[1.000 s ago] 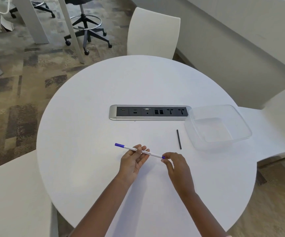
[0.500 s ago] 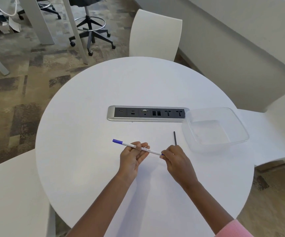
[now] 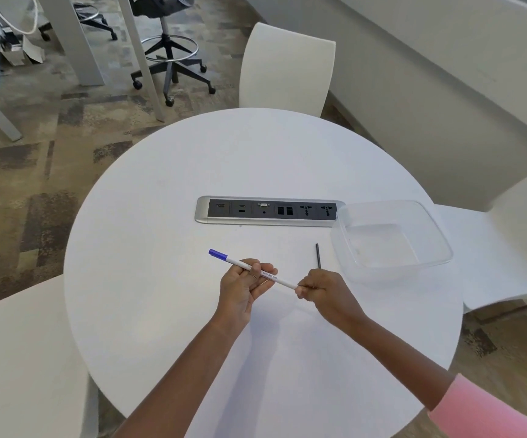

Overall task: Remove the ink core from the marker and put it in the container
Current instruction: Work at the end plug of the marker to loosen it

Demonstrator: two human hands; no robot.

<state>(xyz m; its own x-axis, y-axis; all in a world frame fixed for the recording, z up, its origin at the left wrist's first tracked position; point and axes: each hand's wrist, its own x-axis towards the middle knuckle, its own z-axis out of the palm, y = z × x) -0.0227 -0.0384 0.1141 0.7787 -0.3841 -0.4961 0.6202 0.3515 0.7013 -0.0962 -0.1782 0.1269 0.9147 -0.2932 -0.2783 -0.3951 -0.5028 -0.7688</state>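
A thin white marker (image 3: pixel 279 280) with a blue cap at its far left end is held just above the round white table (image 3: pixel 161 311). My left hand (image 3: pixel 240 287) grips its middle with curled fingers. My right hand (image 3: pixel 322 294) pinches the marker's right end, which the fingers hide. A short thin black ink core (image 3: pixel 318 255) lies flat on the table just beyond my right hand, left of the clear plastic container (image 3: pixel 439 245). The container stands at the table's right side and holds nothing visible.
A grey power and data socket strip (image 3: pixel 203 211) is set into the table's middle, touching the container's far left corner. White chairs (image 3: pixel 287 67) stand beyond the table, at right and at left. An office stool (image 3: pixel 170 55) stands on the carpet beyond.
My right hand has closed more tightly round the marker's right end. My left hand keeps its hold on the middle. The black core and the container have not moved.
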